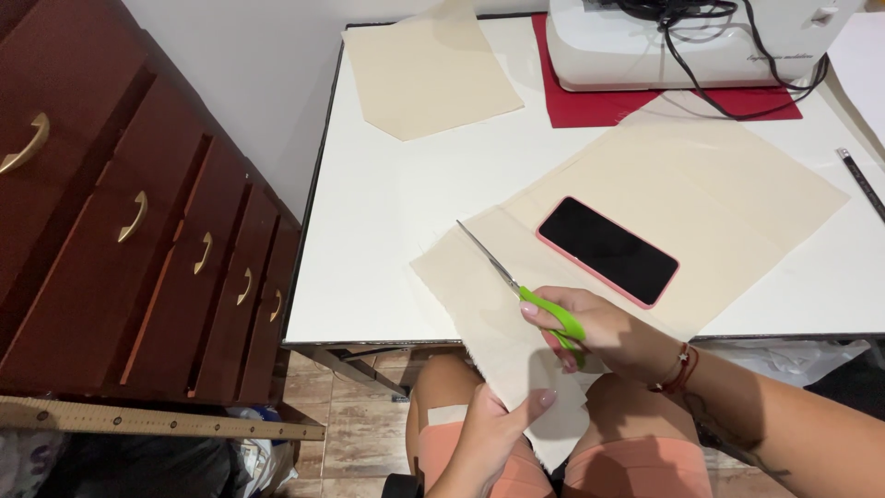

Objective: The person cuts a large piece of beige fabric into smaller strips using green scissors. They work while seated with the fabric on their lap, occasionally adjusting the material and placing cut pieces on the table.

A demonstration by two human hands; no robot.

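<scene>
Cream fabric (516, 355) overhangs the table edge at 6 o'clock; left hand (489, 433) pinches its hem, right hand (599, 332) fully grips green scissors (525, 293). Slack cloth risks a crooked cut; phone (608, 251) at 1 o'clock.

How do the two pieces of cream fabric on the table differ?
The near fabric is larger and hangs off the table's front edge; the far fabric lies at the back.
The near fabric is held by the left hand while the right hand works green scissors at it; the far fabric is untouched.
A phone rests on the near fabric; the far fabric is bare.
Both are plain cream.
</scene>
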